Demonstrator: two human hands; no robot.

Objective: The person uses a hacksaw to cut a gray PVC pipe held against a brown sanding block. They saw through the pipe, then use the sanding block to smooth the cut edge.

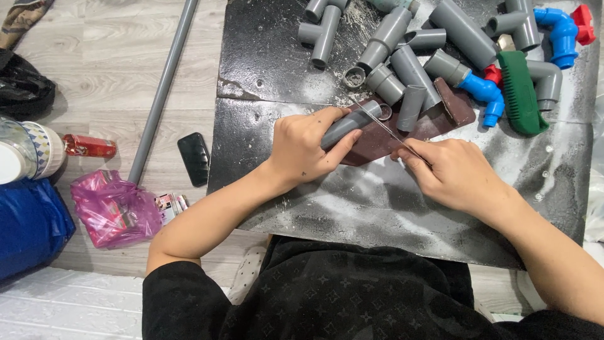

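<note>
My left hand grips a short grey plastic pipe, pressing it down on a dark brown block that lies on the black dusty slab. In my right hand I hold a thin metal saw blade that runs diagonally up to the pipe's far end. The blade touches the pipe near its open mouth. White dust covers the slab around both hands.
Several grey pipe fittings are piled at the back of the slab, along with blue fittings, a red piece and a green-handled tool. A long grey pipe, a black phone, a pink bag and a blue bag lie on the floor to the left.
</note>
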